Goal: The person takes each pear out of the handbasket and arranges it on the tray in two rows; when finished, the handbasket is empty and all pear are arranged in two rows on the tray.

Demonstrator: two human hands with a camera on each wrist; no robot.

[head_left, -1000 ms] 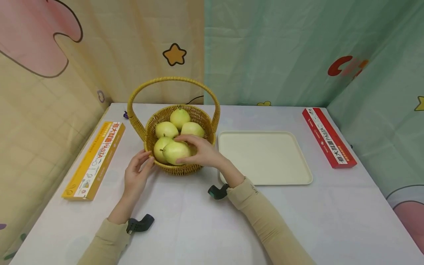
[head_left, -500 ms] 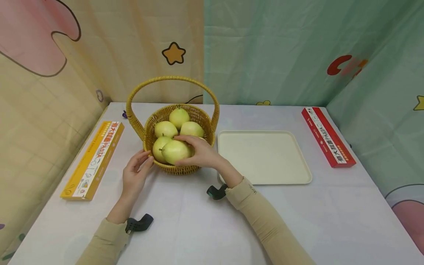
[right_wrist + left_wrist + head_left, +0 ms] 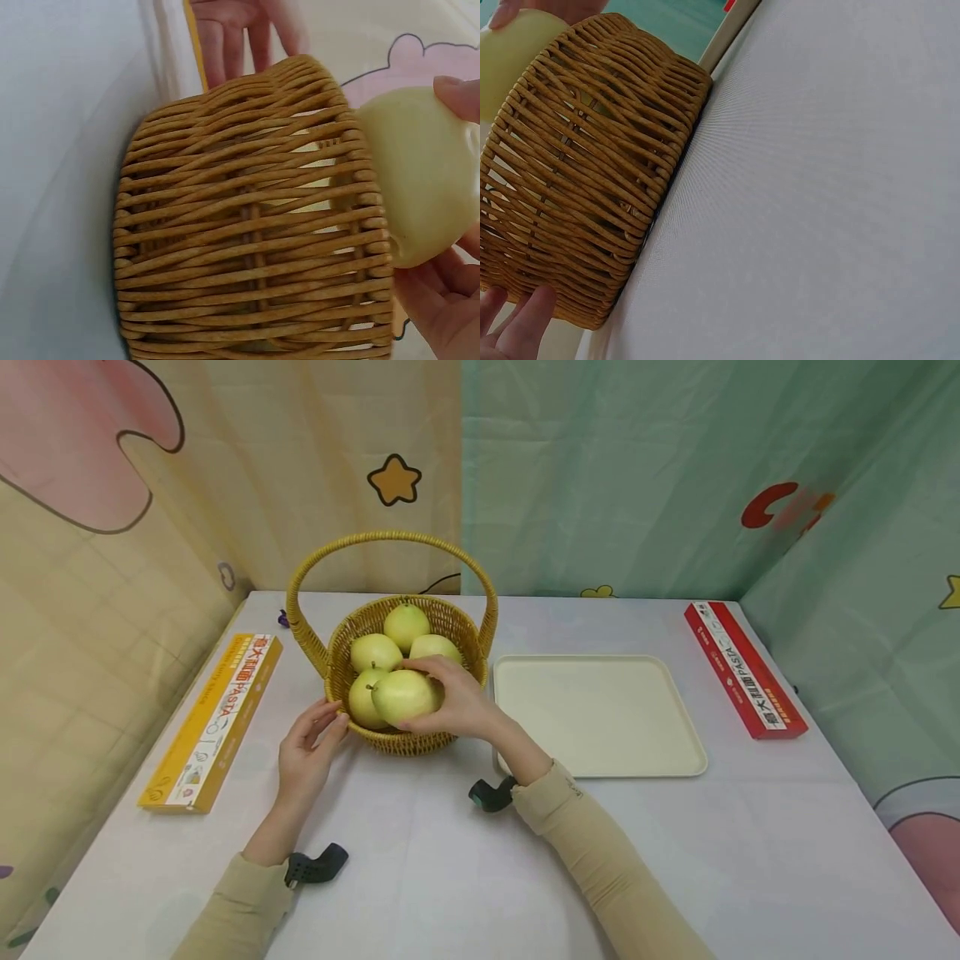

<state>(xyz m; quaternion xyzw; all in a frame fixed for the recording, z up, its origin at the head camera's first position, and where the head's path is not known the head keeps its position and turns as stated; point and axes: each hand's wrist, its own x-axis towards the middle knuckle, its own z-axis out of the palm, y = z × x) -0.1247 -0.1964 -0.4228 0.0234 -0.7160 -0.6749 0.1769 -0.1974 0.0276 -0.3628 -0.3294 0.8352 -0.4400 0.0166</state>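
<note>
A yellow wicker basket [image 3: 405, 743] with a tall arched handle holds several pale green pears [image 3: 407, 625]. My right hand [image 3: 457, 702] grips a pear [image 3: 405, 698] at the basket's front, thumb on the near side and fingers over the far side. In the right wrist view this pear [image 3: 420, 172] bulges above the rim, clasped from both sides. My left hand [image 3: 306, 760] rests its fingertips on the basket's left front side, fingers fairly straight. The left wrist view has those fingers [image 3: 531, 322] against the weave. The basket wall partly hides the lower pears.
A cream rectangular tray [image 3: 600, 718] lies right of the basket, under the right wrist's reach. At the left stands a yellow pasta box [image 3: 213, 727]; a red pasta box [image 3: 745, 672] lies at the far right. Curtains hang behind the white table [image 3: 420, 877].
The pear in my right hand has shifted slightly up and to the right. My left hand stays at the basket's side, and the basket stands still.
</note>
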